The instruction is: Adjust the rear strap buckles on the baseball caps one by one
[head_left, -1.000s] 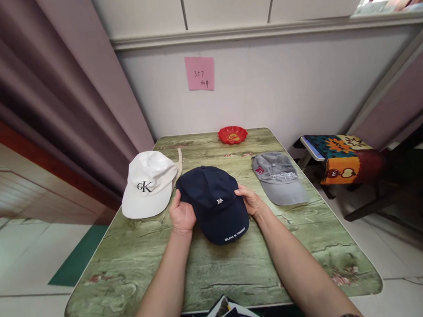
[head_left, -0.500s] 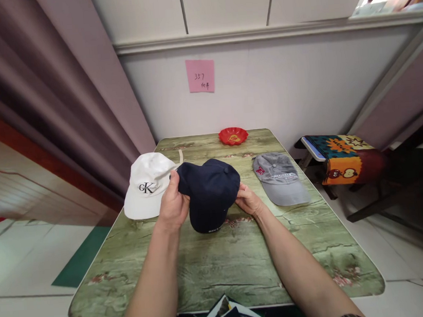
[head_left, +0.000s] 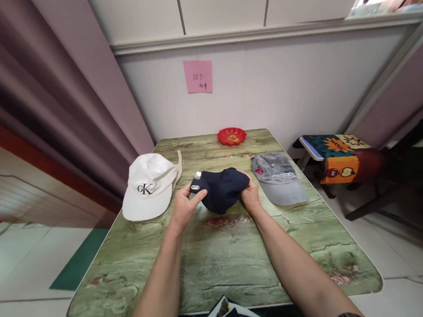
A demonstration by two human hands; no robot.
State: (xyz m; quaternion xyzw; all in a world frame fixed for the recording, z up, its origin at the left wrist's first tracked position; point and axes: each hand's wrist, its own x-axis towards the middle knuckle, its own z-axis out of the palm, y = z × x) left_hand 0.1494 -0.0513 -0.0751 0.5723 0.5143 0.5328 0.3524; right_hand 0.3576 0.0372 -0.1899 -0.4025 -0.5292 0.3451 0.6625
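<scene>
Both hands hold a navy blue baseball cap point(head_left: 223, 189) above the middle of the table. My left hand point(head_left: 186, 204) grips its left end by the strap, thumb on top, close to a metal buckle point(head_left: 196, 187). The fingers of my right hand point(head_left: 250, 194) are closed on the cap's right end, partly hidden behind the fabric. To the left lies a white cap point(head_left: 148, 185) with black "CK" letters and a loose strap. A grey cap point(head_left: 281, 180) with a red patch and white lettering lies to the right, brim toward me.
A red scalloped dish point(head_left: 232, 136) stands at the far edge of the green wood-patterned table point(head_left: 220, 270). A pink note point(head_left: 198, 76) is stuck on the wall behind. Right of the table is a stool point(head_left: 346, 157) with a colourful cover; a curtain point(head_left: 79, 66) hangs at left.
The navy cap has been turned and lowered slightly, so its brim no longer hangs toward me and the strap's buckle shows. My hands moved a little to the right with it.
</scene>
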